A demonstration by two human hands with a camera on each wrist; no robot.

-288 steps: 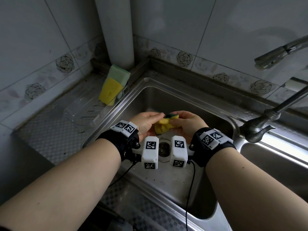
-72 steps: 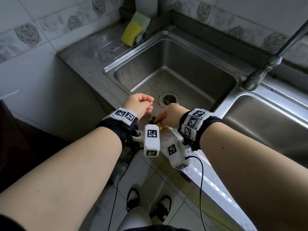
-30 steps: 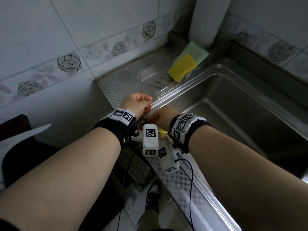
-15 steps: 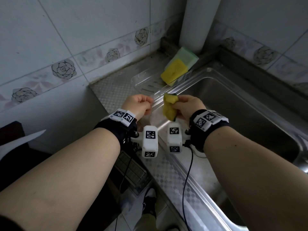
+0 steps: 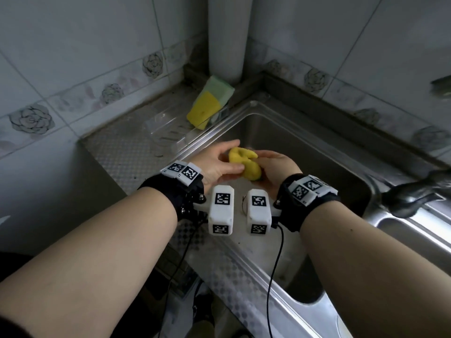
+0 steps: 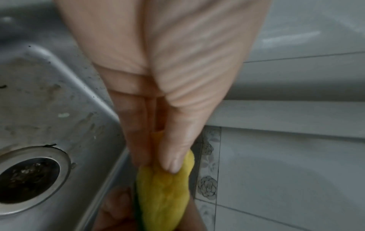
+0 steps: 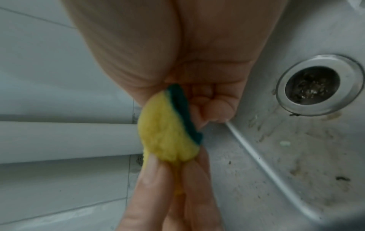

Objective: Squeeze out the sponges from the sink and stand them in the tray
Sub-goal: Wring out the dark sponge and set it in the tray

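A crumpled yellow sponge [image 5: 244,163] with a dark green scouring side [image 7: 183,112] hangs over the steel sink [image 5: 305,147], held between both hands. My left hand [image 5: 220,159] pinches one end between straight fingers and thumb [image 6: 173,150]. My right hand [image 5: 272,165] has its fingers curled round the other end [image 7: 209,103]. A clear plastic tray [image 5: 163,129] lies on the drainboard left of the sink. One yellow and pale green sponge [image 5: 207,106] stands leaning at the tray's far end.
The sink drain [image 7: 312,84] lies below the hands. A dark faucet [image 5: 415,195] juts in from the right over the divider to a second basin. A white pipe [image 5: 224,32] rises in the tiled corner behind the tray.
My left hand has unclenched and now pinches the sponge, which half a second ago only the right hand held. Both hands now sit over the basin.
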